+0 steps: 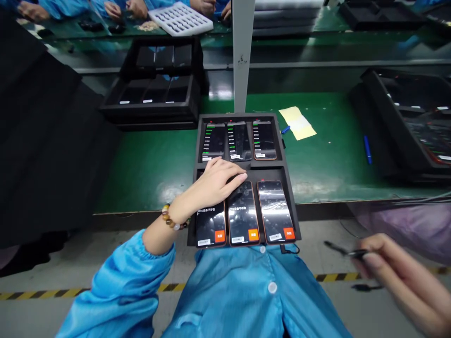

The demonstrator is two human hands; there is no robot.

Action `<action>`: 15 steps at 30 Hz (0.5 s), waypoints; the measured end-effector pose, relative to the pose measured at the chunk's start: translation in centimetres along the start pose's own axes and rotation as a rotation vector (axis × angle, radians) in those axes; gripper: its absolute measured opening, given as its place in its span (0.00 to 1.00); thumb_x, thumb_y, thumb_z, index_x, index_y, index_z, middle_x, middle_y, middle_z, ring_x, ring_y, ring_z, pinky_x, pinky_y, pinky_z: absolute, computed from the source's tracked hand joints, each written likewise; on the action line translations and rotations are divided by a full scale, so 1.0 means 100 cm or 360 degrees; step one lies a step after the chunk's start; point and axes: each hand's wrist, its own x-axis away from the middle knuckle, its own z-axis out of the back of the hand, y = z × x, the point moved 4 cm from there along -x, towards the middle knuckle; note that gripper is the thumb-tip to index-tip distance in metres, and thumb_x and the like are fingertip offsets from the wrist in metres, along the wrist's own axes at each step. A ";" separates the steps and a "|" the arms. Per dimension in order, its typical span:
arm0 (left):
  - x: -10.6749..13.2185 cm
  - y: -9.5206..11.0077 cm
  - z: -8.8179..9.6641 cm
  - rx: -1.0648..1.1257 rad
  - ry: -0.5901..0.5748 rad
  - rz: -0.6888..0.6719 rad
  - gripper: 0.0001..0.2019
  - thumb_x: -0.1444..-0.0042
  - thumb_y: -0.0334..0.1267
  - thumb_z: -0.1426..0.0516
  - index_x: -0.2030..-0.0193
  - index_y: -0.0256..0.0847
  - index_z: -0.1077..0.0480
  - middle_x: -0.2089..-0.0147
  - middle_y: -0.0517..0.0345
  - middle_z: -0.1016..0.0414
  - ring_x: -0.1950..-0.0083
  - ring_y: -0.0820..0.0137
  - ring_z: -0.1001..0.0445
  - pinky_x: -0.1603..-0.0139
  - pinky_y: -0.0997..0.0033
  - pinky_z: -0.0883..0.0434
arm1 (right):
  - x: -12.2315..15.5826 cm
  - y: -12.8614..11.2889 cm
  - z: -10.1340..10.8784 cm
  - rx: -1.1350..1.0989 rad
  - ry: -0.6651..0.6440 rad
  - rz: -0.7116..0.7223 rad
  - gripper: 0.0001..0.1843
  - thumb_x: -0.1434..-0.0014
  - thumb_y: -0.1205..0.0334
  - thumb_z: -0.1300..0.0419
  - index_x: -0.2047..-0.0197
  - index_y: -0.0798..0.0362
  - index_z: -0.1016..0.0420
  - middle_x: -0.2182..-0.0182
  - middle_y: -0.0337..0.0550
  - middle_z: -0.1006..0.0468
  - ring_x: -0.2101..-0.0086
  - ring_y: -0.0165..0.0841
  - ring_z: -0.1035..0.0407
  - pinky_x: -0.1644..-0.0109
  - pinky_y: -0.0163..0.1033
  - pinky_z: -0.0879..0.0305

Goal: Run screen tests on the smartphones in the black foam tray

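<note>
A black foam tray [291,202] overhangs the near edge of the bench and holds several smartphones in two rows. My left hand [222,177] lies across the near row with fingers stretched out, over the tops of the left phone [210,223] and the middle phone [243,216]. Whether its fingertips press on a screen, I cannot tell. Beside them lies the right phone [276,211]; all three screens show an orange or red button. Out to the right, away from the tray, my right hand [382,258] pinches a short black cable [356,254], blurred by motion.
Stacked black trays of phones stand at the back left [151,112] and right [380,131]. A grey post [242,56] rises behind my tray. Yellow paper [298,123] and a blue pen [368,149] lie on the green bench [331,173]. Co-workers' hands show across the bench.
</note>
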 end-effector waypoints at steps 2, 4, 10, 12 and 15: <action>-0.003 0.000 -0.005 -0.0056 -0.0020 -0.0011 0.23 0.20 0.52 0.53 0.39 0.44 0.22 0.38 0.52 0.18 0.34 0.58 0.26 0.25 0.48 0.44 | 0.016 -0.027 -0.044 -0.0358 -0.0504 0.0025 0.14 0.25 0.44 0.47 0.59 0.39 0.27 0.73 0.41 0.24 0.74 0.40 0.25 0.72 0.42 0.21; -0.007 -0.001 -0.010 -0.0107 -0.0049 -0.0024 0.23 0.20 0.52 0.53 0.38 0.43 0.22 0.38 0.52 0.18 0.35 0.57 0.25 0.26 0.48 0.44 | 0.024 -0.052 -0.085 -0.0459 -0.0762 0.0070 0.12 0.22 0.50 0.49 0.55 0.41 0.28 0.68 0.39 0.20 0.68 0.37 0.21 0.62 0.39 0.20; -0.013 -0.002 -0.021 -0.0220 -0.0135 -0.0070 0.27 0.21 0.54 0.55 0.44 0.42 0.19 0.45 0.51 0.15 0.41 0.57 0.23 0.28 0.49 0.42 | 0.021 -0.080 -0.159 -0.0127 -0.0690 0.0491 0.12 0.19 0.55 0.53 0.48 0.46 0.29 0.58 0.42 0.17 0.59 0.37 0.18 0.57 0.40 0.22; -0.013 -0.001 -0.022 -0.0229 -0.0146 -0.0072 0.27 0.21 0.55 0.55 0.45 0.42 0.18 0.46 0.51 0.15 0.42 0.57 0.23 0.28 0.48 0.43 | 0.019 -0.080 -0.166 -0.0079 -0.0612 0.0583 0.12 0.19 0.55 0.52 0.50 0.48 0.29 0.59 0.42 0.18 0.60 0.37 0.18 0.58 0.40 0.23; -0.012 0.000 -0.023 -0.0215 -0.0148 -0.0065 0.27 0.21 0.54 0.55 0.46 0.42 0.18 0.46 0.51 0.15 0.42 0.57 0.24 0.28 0.48 0.44 | 0.017 -0.083 -0.168 -0.0152 -0.0619 0.0643 0.11 0.19 0.55 0.48 0.50 0.49 0.27 0.59 0.41 0.18 0.60 0.34 0.19 0.57 0.38 0.25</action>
